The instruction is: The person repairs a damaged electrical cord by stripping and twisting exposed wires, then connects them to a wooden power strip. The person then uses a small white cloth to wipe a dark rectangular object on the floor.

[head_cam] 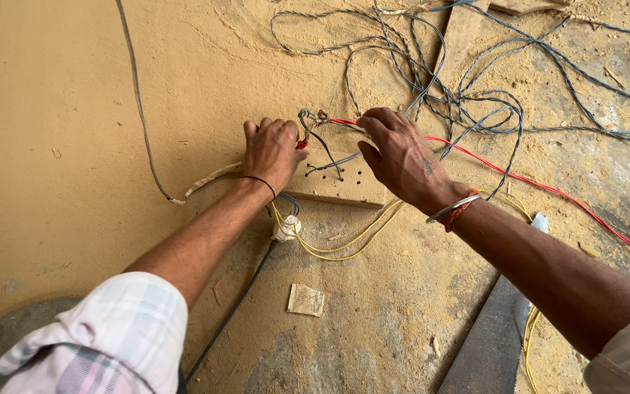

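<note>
Covering the wooden socket board (337,182), both hands — left (271,152), right (402,157) — hide wire ends.

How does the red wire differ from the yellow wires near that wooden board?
The red wire is a single strand, running from the fingers of the right hand away across the sawdust toward the right edge. The yellow wires are a pair, looping in a curve below the wooden board, nearer the left hand. The red wire lies fairly straight; the yellow wires sag in an arc. Both are thin, insulated and lie on the dusty floor.
</note>
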